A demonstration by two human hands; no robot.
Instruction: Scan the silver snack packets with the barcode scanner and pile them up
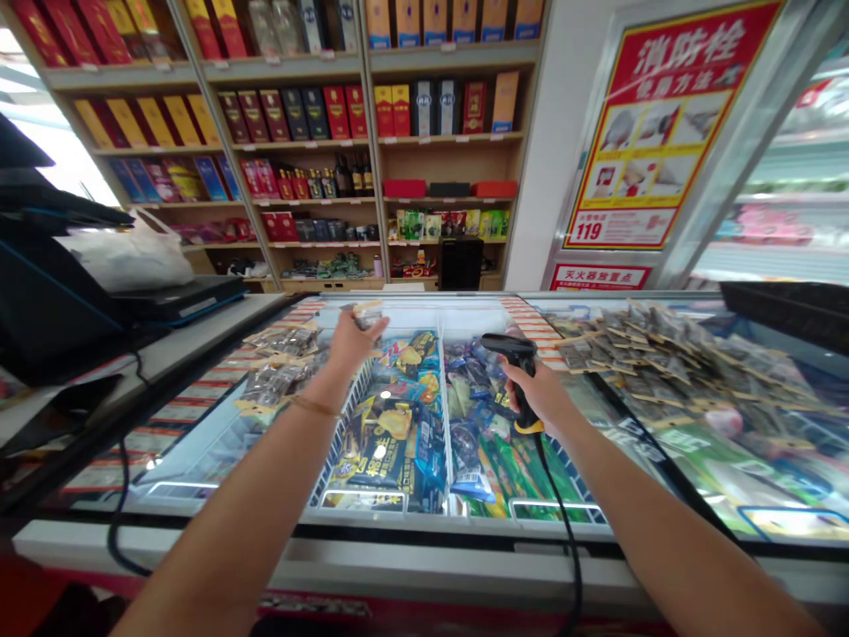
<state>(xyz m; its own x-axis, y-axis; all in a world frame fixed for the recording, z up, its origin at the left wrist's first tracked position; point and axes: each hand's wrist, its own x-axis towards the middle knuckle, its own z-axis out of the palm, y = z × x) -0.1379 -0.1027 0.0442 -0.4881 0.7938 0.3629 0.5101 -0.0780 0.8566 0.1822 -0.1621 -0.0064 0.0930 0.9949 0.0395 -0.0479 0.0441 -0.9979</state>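
My left hand (355, 343) is closed on a small packet (369, 311) with a tan edge, held out over the far part of the chest freezer (424, 550). My right hand (539, 389) is wrapped round the handle of a black barcode scanner (525, 389) with a yellow base, its head pointing left toward the packet. From the scanner a black cable (562, 504) hangs down over the freezer's front edge. A small pile of similar packets (282, 358) lies on the glass by my left forearm. To the right spreads a larger heap of packets (663, 349).
Beneath my hands, wire baskets hold bagged frozen goods (391, 433). A black checkout machine (59, 274) and a white plastic bag (129, 252) stand at the left. Shelves of boxed bottles (298, 115) rise behind. A dark tray (789, 310) sits at the right.
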